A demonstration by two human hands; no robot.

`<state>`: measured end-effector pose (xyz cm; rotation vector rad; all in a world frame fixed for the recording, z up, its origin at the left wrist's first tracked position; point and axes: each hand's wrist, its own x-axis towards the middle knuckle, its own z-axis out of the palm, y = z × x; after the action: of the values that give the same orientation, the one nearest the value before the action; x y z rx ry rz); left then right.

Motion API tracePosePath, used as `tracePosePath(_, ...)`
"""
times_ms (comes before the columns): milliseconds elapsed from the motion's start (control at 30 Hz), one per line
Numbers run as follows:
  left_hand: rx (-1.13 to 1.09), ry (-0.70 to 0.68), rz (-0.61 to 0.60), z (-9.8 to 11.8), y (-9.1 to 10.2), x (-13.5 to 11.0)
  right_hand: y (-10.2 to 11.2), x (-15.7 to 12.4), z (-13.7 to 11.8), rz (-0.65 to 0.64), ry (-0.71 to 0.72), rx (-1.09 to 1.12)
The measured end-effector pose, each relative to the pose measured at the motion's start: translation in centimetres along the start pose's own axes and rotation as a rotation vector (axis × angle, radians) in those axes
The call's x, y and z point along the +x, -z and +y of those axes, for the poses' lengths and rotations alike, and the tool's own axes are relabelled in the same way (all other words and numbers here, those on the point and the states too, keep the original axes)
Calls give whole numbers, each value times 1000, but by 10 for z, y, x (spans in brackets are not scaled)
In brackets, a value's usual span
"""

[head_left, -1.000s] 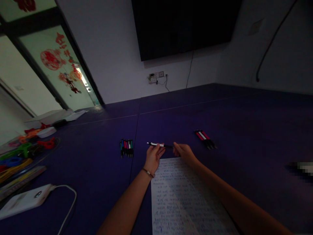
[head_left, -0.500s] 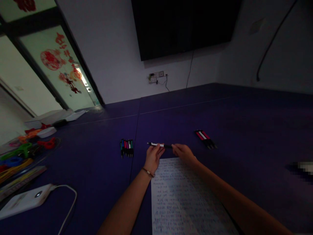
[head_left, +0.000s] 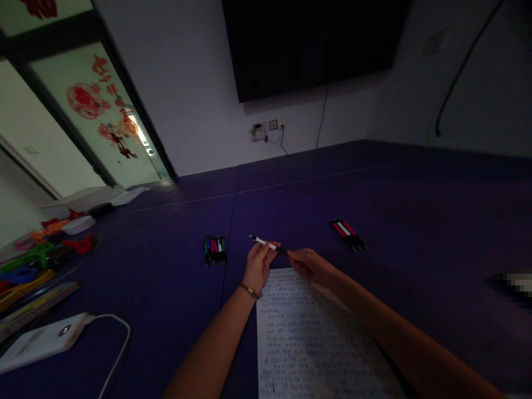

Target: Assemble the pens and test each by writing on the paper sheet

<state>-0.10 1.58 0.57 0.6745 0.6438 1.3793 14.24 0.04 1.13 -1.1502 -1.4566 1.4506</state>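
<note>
Both my hands hold one pen (head_left: 266, 244) with a white and black barrel just above the top edge of a handwritten sheet of paper (head_left: 307, 338). My left hand (head_left: 257, 266) pinches the pen's white end, and my right hand (head_left: 310, 263) grips its dark end. The pen tilts, its left tip raised. A row of several coloured pens (head_left: 215, 250) lies to the left of my left hand. A smaller bunch of red, white and black pens (head_left: 348, 234) lies to the right of my right hand.
The dark purple table (head_left: 374, 188) runs to a white wall with a black screen (head_left: 311, 44). At far left lie coloured plastic items (head_left: 37, 255), a ruler (head_left: 33, 310) and a white device (head_left: 41, 341) with a cable. A blurred item (head_left: 515, 284) sits at right.
The pen has gone from level to tilted, its left end slightly higher. My right hand has slid a little left and down along the pen. My left hand has risen slightly.
</note>
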Motion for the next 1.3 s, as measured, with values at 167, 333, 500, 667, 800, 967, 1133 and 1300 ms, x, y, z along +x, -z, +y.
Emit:
tracePosePath(167, 9, -44, 28, -1, 1, 1, -4, 6, 5, 151, 108, -158)
tracePosePath(333, 37, -17, -12, 2, 0, 1, -7, -1, 2, 15, 43, 33)
tracePosePath(500, 76, 66, -62, 3, -1, -1, -11, -11, -6, -325, -155, 402)
tracePosePath(667, 160, 189, -126, -1, -1, -2, -13, -5, -7, -206, -127, 703)
tracePosePath(800, 104, 183, -156, -1, 1, 0, -13, -3, -5, -196, -169, 743)
tracePosePath(967, 23, 175, -170, 0, 3, -1, -13, -3, -1, -230, -164, 750)
tracePosePath(1133, 54, 192, -216, 2, 2, -2, -11, 1, 5, -281, -188, 843)
tracePosePath(1300, 73, 176, -230, 2, 3, -1, -8, 4, 10, -311, -188, 897)
